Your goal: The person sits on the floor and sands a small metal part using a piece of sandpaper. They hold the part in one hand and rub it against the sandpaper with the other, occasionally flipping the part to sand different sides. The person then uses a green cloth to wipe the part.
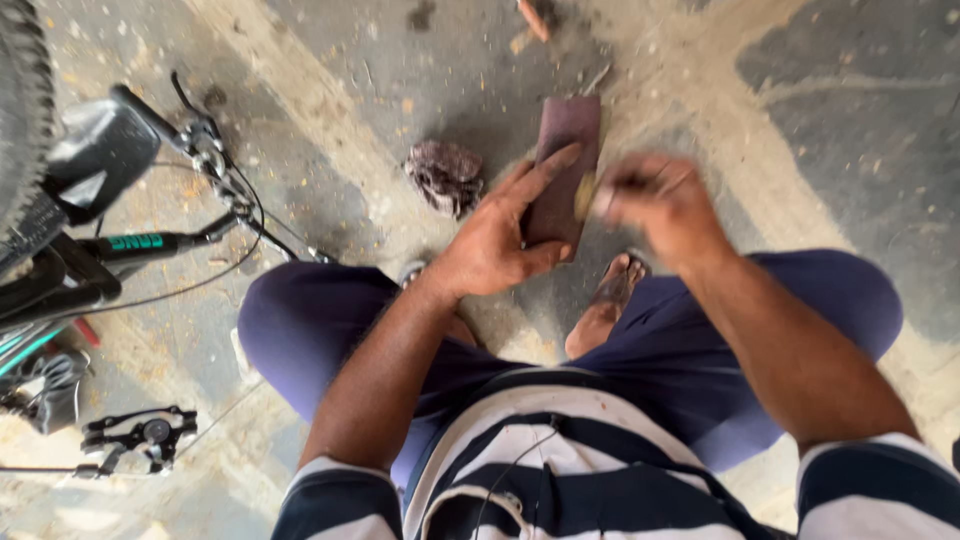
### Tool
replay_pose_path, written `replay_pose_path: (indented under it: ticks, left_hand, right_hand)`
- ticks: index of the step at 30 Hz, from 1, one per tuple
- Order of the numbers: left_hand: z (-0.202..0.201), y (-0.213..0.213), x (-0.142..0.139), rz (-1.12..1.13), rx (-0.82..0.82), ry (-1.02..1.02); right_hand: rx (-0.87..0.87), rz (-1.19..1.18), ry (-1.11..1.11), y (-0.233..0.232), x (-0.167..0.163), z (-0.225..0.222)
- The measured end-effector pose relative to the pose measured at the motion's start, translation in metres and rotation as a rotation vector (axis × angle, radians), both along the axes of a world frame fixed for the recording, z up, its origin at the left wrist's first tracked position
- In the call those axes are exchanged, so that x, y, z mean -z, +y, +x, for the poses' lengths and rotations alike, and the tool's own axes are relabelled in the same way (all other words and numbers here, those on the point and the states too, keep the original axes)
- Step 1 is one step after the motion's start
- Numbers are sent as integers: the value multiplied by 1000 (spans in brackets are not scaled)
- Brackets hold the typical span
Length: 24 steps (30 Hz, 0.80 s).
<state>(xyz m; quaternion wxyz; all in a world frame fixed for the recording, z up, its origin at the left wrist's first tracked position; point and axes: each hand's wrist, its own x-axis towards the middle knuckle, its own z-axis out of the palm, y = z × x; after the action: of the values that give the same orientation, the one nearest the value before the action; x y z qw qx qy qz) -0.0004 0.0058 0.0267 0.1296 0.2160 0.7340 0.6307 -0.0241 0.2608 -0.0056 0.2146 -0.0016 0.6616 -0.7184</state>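
Note:
My left hand [500, 235] holds a dark reddish-brown sheet of sandpaper [565, 150] upright, fingers stretched along its face and thumb behind its lower edge. My right hand [655, 200] is blurred with motion and pinches a small pale object [590, 197] against the sheet's right edge. I am seated low, knees apart in dark blue trousers, with a bare foot [605, 300] on the ground just below both hands.
A crumpled dark rag [445, 175] lies on the dusty concrete floor left of the sandpaper. A bicycle with black saddle [100, 155], tyre and cables fills the left edge. A loose brake caliper part [140, 435] lies at lower left.

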Motion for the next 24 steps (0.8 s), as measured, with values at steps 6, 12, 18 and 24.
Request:
replay_pose_path:
  ticks: [6,12,18,24]
  left_hand:
    - [-3,-5,5,152,-25,-49]
    - [-3,-4,5,48,-29,-6]
    - [-1,-7,5,81,-36,8]
    - [0,-7,2,64,-37,27]
  right_hand:
    - [85,439,787,2,-36,9]
    - [13,642,1479,-9,-60,10]
    - [-6,674,1550,-7,-60,13]
    - [-61,702,1626,-7,-54,13]
